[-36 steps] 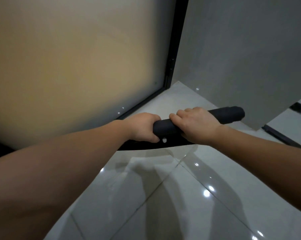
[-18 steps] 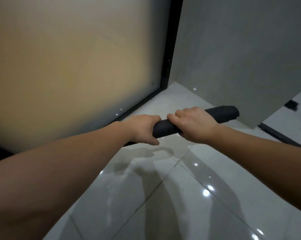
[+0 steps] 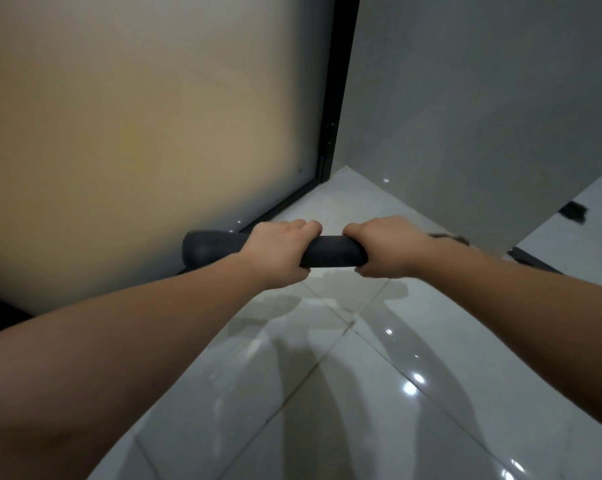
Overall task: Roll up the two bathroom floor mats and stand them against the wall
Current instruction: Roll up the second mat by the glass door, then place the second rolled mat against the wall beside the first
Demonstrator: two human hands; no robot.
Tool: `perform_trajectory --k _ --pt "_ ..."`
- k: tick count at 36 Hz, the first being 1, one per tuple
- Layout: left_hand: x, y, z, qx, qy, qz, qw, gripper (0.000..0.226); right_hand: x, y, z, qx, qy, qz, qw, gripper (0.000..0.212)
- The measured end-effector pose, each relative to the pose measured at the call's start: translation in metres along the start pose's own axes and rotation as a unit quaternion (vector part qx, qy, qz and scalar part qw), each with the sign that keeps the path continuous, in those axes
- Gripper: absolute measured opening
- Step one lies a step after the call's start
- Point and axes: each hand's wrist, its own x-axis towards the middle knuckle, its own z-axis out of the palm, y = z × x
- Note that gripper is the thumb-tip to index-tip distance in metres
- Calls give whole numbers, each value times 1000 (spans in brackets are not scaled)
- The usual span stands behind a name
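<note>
A dark grey floor mat (image 3: pixel 330 251) is wound into a tight roll and held roughly level above the glossy tile floor. My left hand (image 3: pixel 278 249) grips it near its left half, and the roll's left end (image 3: pixel 202 249) sticks out past that hand. My right hand (image 3: pixel 384 245) grips the right half and covers that end; only a dark sliver shows beyond the wrist. Both hands are closed around the roll. Only this one mat is in view.
A frosted glass door (image 3: pixel 136 133) in a black frame (image 3: pixel 337 98) stands at the left. A grey wall (image 3: pixel 483 98) meets it at the corner behind the roll. White tiles (image 3: pixel 344 393) cover the floor. A small dark object (image 3: pixel 574 212) lies at the far right.
The roll has swung from tilted up to the right to nearly level and shifted left, so its left end now shows. The loose flap under it a second ago is gone.
</note>
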Motion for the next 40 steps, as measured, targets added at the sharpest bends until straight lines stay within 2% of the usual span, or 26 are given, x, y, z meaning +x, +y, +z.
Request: perform_trajectory --k 2,5,7,10,17,23,32,40 --pt "2 -1 -3 -70 -76 -29 994 49 -3 1 6 -104 94 -48 989 23" --pt "1 1 -6 -140 -132 -42 980 38 -6 1 11 -132 139 -83 978 21" --pt "-1 1 -7 -134 -123 -41 982 31 -5 0 12 -120 121 -79 982 24" --pt "-3 0 -4 -110 -110 -38 987 26 -4 7 7 -71 51 -55 995 32" --pt "-9 -9 9 -118 -101 -46 987 27 -9 35 1 -46 -23 -1 999 30" --pt "-21 -19 27 -197 -129 -53 971 27 -2 20 1 -50 -71 8 996 24" --pt "-81 -58 42 -316 -152 -165 922 32 66 -55 -36 -109 -173 -79 976 19" --pt "-138 -92 53 -303 -171 -253 903 34 117 -100 10 -91 -118 -211 966 20"
